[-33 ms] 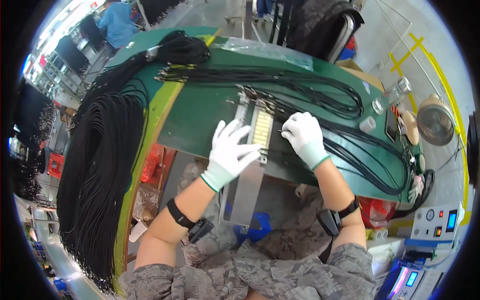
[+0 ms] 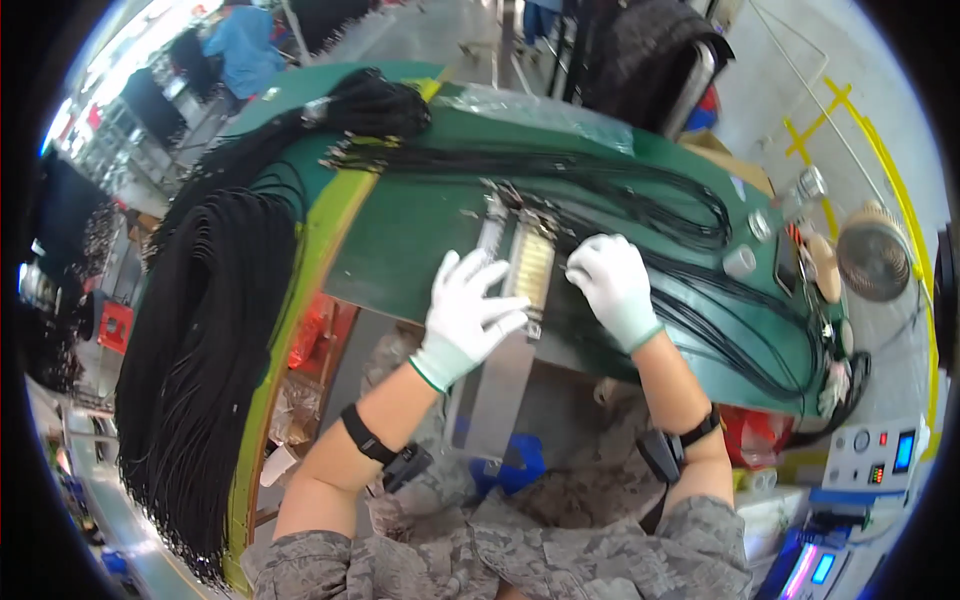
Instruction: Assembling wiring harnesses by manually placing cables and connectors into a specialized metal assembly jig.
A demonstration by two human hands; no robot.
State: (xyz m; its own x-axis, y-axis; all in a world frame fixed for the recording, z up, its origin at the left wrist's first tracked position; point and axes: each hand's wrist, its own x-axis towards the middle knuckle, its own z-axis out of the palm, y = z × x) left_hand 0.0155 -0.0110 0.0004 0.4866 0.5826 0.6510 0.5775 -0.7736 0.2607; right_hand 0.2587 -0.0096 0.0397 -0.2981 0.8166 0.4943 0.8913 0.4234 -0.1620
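Note:
My left hand (image 2: 468, 318), in a white glove, is open with its fingers spread. Its fingertips reach the near part of a metal fixture (image 2: 497, 400) that carries a row of pale yellow blocks (image 2: 535, 270). Right of those blocks, my gloved right hand (image 2: 612, 285) is closed in a pinch. A small dark tip shows at its fingers, apparently the end of a thin black cable; the rest is hidden by the hand. Black cables (image 2: 700, 330) with metal ends lie behind and to the right of this hand. Several cable ends (image 2: 515, 200) rest at the far end of the fixture.
A thick black cable bundle (image 2: 205, 300) hangs over the green table's (image 2: 385, 250) yellow left edge. More cables (image 2: 600, 170) lie farther back. At the right stand a fan (image 2: 872, 255), a white roll (image 2: 739, 262) and a glass jar (image 2: 803, 190). A person in blue (image 2: 245, 50) is far left.
The whole view has shifted slightly right and down and is more blurred. Both hands keep nearly the same pose and place over the fixture.

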